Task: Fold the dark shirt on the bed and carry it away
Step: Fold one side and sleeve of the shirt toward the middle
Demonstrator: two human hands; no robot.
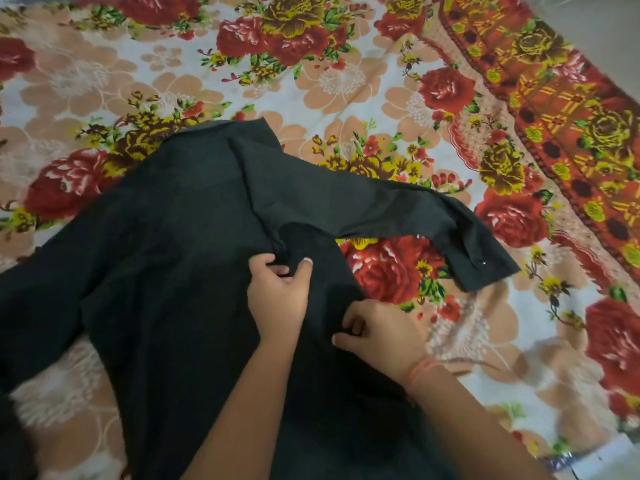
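Note:
The dark shirt (166,237) lies spread over the bed, its body running from the middle down to the lower edge of the view. One long sleeve (398,206) stretches out to the right, with its cuff (485,261) bent downward. The other sleeve trails off at the left edge. My left hand (280,289) pinches the cloth near the right armpit seam. My right hand (377,336) grips the shirt's right side edge just below it. A thin orange thread band sits on my right wrist.
The bed is covered by a floral bedsheet (311,81) with red and yellow roses on a pale ground. An orange-red patterned border (554,98) runs down the right side. A small white thing shows at the lower right corner (609,455).

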